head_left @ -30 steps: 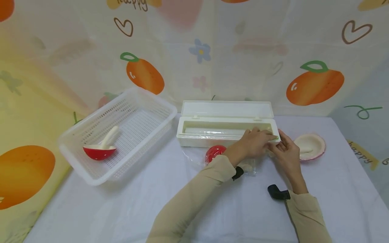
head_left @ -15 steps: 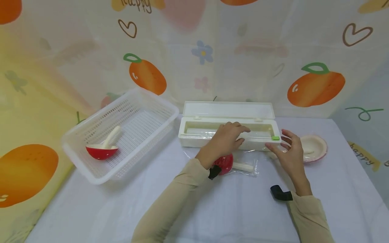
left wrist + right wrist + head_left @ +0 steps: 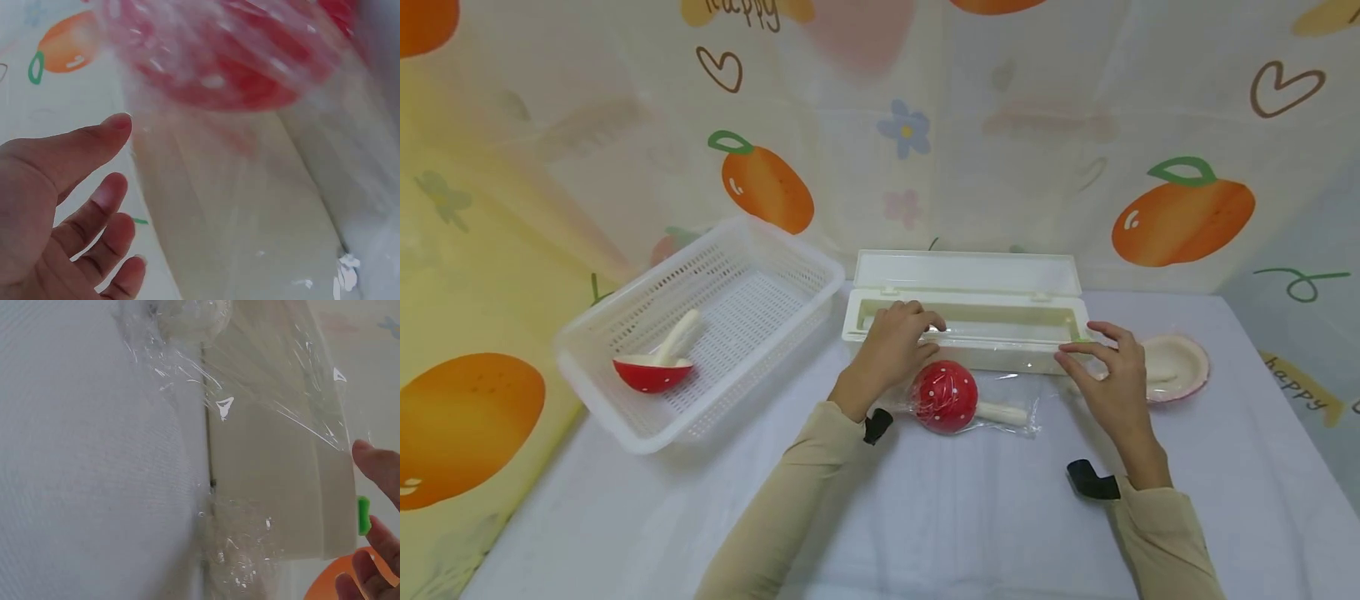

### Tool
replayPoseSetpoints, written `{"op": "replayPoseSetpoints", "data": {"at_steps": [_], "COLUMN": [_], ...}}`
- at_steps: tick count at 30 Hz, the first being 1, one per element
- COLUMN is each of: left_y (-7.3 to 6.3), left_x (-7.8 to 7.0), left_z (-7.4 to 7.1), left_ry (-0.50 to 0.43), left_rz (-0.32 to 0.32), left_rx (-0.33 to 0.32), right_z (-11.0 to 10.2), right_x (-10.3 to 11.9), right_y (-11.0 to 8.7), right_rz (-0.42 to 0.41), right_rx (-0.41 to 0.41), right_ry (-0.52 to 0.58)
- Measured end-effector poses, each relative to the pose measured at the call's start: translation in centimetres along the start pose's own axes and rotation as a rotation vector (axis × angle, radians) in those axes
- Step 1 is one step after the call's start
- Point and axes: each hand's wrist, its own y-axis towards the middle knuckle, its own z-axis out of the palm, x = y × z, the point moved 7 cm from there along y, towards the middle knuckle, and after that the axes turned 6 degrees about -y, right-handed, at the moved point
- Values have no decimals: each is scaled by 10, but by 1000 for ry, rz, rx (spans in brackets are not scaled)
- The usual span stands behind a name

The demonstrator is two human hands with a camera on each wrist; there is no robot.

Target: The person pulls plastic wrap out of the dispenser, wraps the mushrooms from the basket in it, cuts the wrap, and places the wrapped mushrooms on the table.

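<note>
A white cling film dispenser box (image 3: 977, 358) sits with its lid raised, a roll of film lying inside. My left hand (image 3: 891, 342) is over the box's left part, thumb and fingers apart at its front edge. At the right end, my right hand (image 3: 1108, 375) has its thumb and index finger at the box edge, beside the small green slider (image 3: 364, 515). In front lies a red, white-dotted ladle (image 3: 945, 397) with a white handle, covered by clear film (image 3: 275, 394) that hangs down the box front.
A white perforated basket (image 3: 752, 308) stands at the left, with a similar red ladle (image 3: 651, 375) in it. To the right is a small cream dish (image 3: 1180, 358) with a pinkish rim. A patterned cloth (image 3: 985, 167) hangs behind the table.
My left hand has moved left along the box from its right end, uncovering the wrapped ladle. My right hand stays at the right end, its thumb and index finger now closer together.
</note>
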Motion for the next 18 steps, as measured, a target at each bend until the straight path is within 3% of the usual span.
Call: {"op": "replayPoseSetpoints", "data": {"at_steps": [10,18], "left_y": [-8,-15], "left_x": [16,15], "left_z": [-3,-7], "left_ry": [30,25], "left_rz": [39,62], "left_rx": [-85,-107], "right_z": [-2,9], "right_x": [10,20], "right_y": [-2,-4], "right_rz": [-4,10], "right_rx": [32,291], "right_ry": [-17,202]}}
